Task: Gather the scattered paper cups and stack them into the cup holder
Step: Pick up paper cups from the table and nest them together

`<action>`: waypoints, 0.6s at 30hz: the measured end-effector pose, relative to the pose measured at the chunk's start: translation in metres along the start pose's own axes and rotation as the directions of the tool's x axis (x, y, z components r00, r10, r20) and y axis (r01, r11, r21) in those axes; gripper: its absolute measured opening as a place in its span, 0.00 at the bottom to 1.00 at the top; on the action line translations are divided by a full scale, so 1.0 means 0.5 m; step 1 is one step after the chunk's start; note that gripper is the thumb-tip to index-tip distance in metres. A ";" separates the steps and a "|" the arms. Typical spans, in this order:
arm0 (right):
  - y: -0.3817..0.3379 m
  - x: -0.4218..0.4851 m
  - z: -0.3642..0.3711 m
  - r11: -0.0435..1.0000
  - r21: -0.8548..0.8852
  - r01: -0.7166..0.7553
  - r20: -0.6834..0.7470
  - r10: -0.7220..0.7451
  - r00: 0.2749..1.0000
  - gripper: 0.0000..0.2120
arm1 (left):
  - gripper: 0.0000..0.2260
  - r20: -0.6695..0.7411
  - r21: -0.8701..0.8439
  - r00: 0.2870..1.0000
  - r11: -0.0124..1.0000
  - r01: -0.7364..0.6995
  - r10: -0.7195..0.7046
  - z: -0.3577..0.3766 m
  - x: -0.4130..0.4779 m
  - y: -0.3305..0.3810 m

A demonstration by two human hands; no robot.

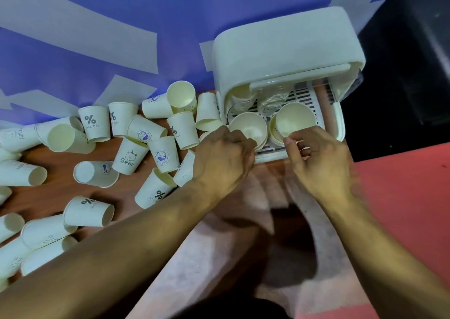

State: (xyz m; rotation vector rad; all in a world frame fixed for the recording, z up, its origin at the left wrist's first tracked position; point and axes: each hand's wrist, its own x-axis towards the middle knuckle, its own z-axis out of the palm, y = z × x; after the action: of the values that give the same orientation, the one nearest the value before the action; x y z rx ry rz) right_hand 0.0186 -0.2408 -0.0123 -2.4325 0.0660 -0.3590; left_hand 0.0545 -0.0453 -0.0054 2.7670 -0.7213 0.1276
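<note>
The paper cups (93, 126) are matt off-white paper with printed dark blue marks, their insides plain and smooth. The cup holder (287, 58) looks like smooth white plastic with a faint sheen on its rounded hood, and its slotted tray (308, 97) is the same plastic. The table (56, 192) shows a brown wood-grain surface, fairly smooth. Behind it hangs a blue and white backdrop (97, 38), matt, like printed cloth or vinyl. A red surface (409, 196) at right looks matt and slightly speckled.
</note>
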 end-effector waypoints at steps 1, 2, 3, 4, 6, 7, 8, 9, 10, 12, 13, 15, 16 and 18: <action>0.003 0.000 0.004 1.000 -0.001 -0.006 0.013 0.006 1.000 0.06 | 0.07 0.025 0.006 1.000 1.000 -0.010 0.009 0.004 0.000 -0.003; 0.006 -0.001 0.009 1.000 -0.002 -0.009 0.025 0.009 1.000 0.05 | 0.08 0.051 0.015 0.998 1.000 -0.021 0.020 0.008 0.001 -0.005; 0.009 -0.001 0.014 1.000 -0.005 -0.009 0.034 0.009 0.999 0.05 | 0.08 0.080 0.029 0.996 0.999 -0.031 0.028 0.013 0.002 -0.008; 0.012 -0.001 0.019 1.000 -0.011 -0.007 0.043 0.008 0.999 0.05 | 0.09 0.109 0.048 0.994 0.998 -0.038 0.032 0.018 0.004 -0.011; 0.018 -0.002 0.030 0.999 -0.035 -0.003 0.060 0.005 0.998 0.04 | 0.07 0.153 0.074 0.988 0.996 -0.050 0.038 0.024 0.009 -0.014; 0.022 -0.003 0.034 0.999 -0.052 -0.003 0.067 0.007 0.998 0.04 | 0.07 0.167 0.073 0.985 0.996 -0.057 0.044 0.025 0.012 -0.015; 0.026 -0.002 0.038 0.998 -0.066 -0.008 0.071 0.013 0.997 0.04 | 0.08 0.188 0.059 0.981 0.997 -0.058 0.046 0.024 0.014 -0.016; 0.029 -0.002 0.042 0.997 -0.075 -0.017 0.075 0.023 0.997 0.04 | 0.10 0.212 0.042 0.976 0.998 -0.046 0.036 0.024 0.015 -0.017; 0.031 -0.002 0.045 0.996 -0.084 -0.026 0.082 0.033 0.996 0.04 | 0.12 0.248 0.029 0.969 0.999 -0.031 0.023 0.023 0.016 -0.019; 0.035 -0.003 0.052 0.994 -0.105 -0.031 0.096 0.041 0.995 0.04 | 0.14 0.295 0.010 0.956 1.000 -0.013 0.009 0.021 0.019 -0.022; 0.037 -0.003 0.054 0.993 -0.111 -0.029 0.100 0.040 0.994 0.04 | 0.14 0.308 0.003 0.951 1.000 -0.003 0.002 0.022 0.021 -0.023; 0.038 -0.001 0.057 0.993 -0.119 -0.024 0.098 0.036 0.995 0.04 | 0.15 0.314 0.002 0.949 1.000 0.001 -0.002 0.027 0.023 -0.024; 0.037 0.001 0.057 0.992 -0.126 -0.021 0.095 0.033 0.995 0.04 | 0.15 0.310 -0.007 0.951 1.000 0.008 -0.006 0.031 0.024 -0.025; 0.037 0.005 0.059 0.990 -0.140 -0.021 0.095 0.034 0.995 0.05 | 0.14 0.314 -0.032 0.949 0.999 0.042 -0.030 0.035 0.026 -0.024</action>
State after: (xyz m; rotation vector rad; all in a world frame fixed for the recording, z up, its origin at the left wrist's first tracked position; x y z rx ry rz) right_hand 0.0299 -0.2373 -0.0451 -2.5800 0.0842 -0.2295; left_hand 0.0719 -0.0465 -0.0233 2.7915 -0.7375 -0.3385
